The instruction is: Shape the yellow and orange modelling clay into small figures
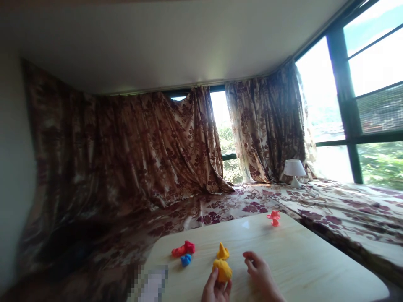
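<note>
My left hand point(216, 289) grips a rounded lump of yellow modelling clay point(223, 270) from below, thumb on its near left side. Just behind this lump stands a smaller yellow clay piece with a pointed tip point(223, 251); whether the two touch I cannot tell. To the right, my right hand point(257, 266) is over the tabletop, fingers loosely bent and a little apart, with nothing visible in them. Left of the yellow clay lie a red clay piece point(184, 248) and a small blue lump point(186, 260), close together.
The pale low table point(299, 260) has rounded corners. Near its far edge stands a pinkish-red shaped piece point(274, 218). Beyond are a flower-patterned cover point(252, 205), a white lamp point(294, 168), patterned curtains point(163, 147) and windows. A pixelated patch covers the table's lower left.
</note>
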